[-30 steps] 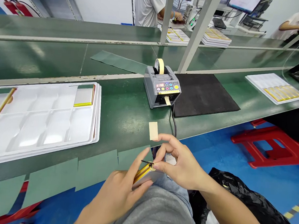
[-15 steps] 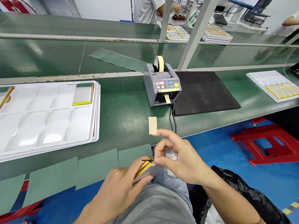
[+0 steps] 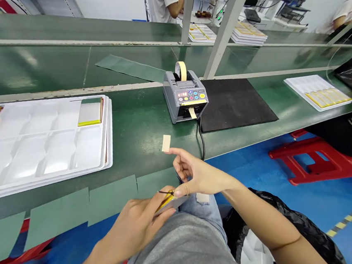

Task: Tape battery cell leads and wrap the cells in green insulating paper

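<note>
My left hand (image 3: 138, 217) is closed around a flat grey pack (image 3: 169, 205) with a yellow edge and a short dark wire at its top. Above it, my right hand (image 3: 198, 173) presses its thumb on the pack's upper end. Its index finger stretches out to the left with a piece of cream tape (image 3: 166, 143) stuck to the tip, while the other fingers are curled. Beyond the hands, a grey tape dispenser (image 3: 185, 97) stands on the green bench with a tape end sticking out of its front.
White compartment trays (image 3: 59, 145), stacked at left, hold a few similar packs. Green sheets (image 3: 112, 196) overhang the bench's near edge. A black mat (image 3: 237, 104) lies right of the dispenser. Further right are another tray (image 3: 301, 86) and a red stool (image 3: 319, 160). Co-workers are at the back and right.
My right index finger has straightened and swung left, carrying the tape piece with it. My right thumb has shifted onto the pack's end. The left hand keeps its hold; the view has shifted slightly.
</note>
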Available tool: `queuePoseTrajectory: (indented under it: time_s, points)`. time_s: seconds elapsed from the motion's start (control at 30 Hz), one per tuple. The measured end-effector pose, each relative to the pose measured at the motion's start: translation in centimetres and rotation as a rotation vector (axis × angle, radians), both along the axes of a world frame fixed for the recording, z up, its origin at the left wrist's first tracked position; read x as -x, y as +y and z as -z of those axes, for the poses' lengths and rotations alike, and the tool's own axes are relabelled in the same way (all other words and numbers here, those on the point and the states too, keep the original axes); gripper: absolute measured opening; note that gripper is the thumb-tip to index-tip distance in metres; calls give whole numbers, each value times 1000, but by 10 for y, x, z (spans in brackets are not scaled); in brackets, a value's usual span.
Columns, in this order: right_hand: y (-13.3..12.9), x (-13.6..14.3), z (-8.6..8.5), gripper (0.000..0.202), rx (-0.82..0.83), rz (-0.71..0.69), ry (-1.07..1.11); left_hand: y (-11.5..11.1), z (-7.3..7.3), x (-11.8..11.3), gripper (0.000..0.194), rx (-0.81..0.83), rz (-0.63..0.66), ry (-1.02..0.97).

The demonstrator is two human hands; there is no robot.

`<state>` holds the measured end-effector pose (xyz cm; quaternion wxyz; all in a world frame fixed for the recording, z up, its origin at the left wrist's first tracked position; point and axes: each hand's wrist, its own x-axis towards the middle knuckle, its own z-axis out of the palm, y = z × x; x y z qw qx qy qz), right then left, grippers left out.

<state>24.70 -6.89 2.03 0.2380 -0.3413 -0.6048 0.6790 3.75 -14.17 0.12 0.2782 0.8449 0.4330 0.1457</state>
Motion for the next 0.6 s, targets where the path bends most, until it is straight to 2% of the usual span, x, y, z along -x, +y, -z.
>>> queuePoseTrajectory:
  time_s: [0.07,0.13,0.2,0.23,0.3,0.4,0.6]
  points:
    - [6,-1,-2,81,-9,17,8,1,-5,0,38,203,-107,-6]
    - [11,-5,-8,58,-44,79,80,2,-12,1,40,410,-185,-86]
    - [13,-11,-16,29,-98,156,144,5,-18,4,42,588,-199,-253]
    - [13,-14,-19,22,-119,175,148,6,-20,5,43,674,-191,-338]
    - [9,-19,-24,27,-123,128,90,8,-24,8,44,814,-188,-456]
    - [-1,-22,-24,34,-83,-23,-22,11,-28,10,45,941,-193,-510]
    - [-12,-21,-22,37,-148,-191,-166,12,-34,10,35,1002,-117,-454]
